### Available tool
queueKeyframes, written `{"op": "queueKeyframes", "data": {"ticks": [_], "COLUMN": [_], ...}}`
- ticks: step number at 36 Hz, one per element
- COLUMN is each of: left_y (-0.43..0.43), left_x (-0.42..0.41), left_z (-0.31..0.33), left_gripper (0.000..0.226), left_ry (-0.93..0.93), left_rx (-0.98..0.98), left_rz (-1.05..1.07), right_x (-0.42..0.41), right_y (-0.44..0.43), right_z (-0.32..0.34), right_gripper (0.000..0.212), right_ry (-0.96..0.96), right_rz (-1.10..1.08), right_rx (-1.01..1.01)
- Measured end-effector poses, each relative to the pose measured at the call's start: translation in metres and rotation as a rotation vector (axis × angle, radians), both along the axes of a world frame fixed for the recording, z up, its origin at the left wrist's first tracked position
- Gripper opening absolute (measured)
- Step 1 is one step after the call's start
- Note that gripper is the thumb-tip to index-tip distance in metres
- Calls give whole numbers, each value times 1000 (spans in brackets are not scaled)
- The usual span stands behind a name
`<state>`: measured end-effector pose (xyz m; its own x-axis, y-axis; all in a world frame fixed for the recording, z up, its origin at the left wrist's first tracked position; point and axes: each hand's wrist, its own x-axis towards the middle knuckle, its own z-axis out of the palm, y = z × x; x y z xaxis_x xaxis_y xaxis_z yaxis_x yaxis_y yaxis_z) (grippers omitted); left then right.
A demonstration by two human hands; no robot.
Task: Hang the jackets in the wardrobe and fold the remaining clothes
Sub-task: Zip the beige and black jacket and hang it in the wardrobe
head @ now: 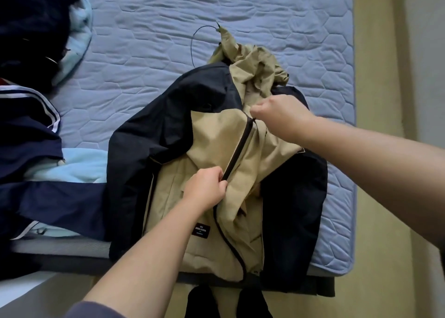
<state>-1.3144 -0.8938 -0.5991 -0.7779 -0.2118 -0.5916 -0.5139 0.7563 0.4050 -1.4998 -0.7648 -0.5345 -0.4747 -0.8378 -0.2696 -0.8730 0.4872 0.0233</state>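
The tan-and-navy jacket (212,149) lies at the near edge of the bed (144,28), its black drawcord (195,43) looping outward. The left hand (204,190) pinches the zipper (237,149) midway up. The right hand (279,117) grips its top. A navy striped garment (29,129) and light-blue cloth (79,163) crowd the jacket's left sleeve.

The jacket (212,134) before me is tan down the front, with black-navy shoulders and sleeves. Its zip (237,149) is dark brown and its label (201,231) black with white lettering. The mattress (156,28) is pale blue, quilted in hexagons. On my left, a top (29,129) in navy with white stripes lies over a garment (79,163) of light blue. My socks (199,303) are black.
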Motion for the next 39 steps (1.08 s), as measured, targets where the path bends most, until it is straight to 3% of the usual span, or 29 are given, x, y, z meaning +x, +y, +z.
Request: {"op": "queueKeyframes", "data": {"ticks": [5,8,13,20,24,28,39], "left_y": [20,23,21,5,7,5,-4], "left_x": [-51,-81,-66,-17,-15,11,-8], "left_z": [20,27,26,4,6,-2,6], "left_gripper": [28,25,17,20,19,22,18], "left_ry": [128,153,230,124,124,23,-18], "left_rx": [127,145,75,-42,-71,-153,-145], "left_rz": [221,346,239,196,155,126,109], "right_x": [-3,-2,-19,-23,-20,-39,-42], "right_y": [-1,-1,10,14,19,32,31], "right_z": [-1,2,19,16,9,18,35], "right_gripper": [21,22,15,23,25,27,24], "right_ry": [9,-13,29,74,4,51,43], "right_rz": [26,44,2,-26,-202,-322,-301], "right_rx": [-119,-166,-49,31,-7,-15,-160]}}
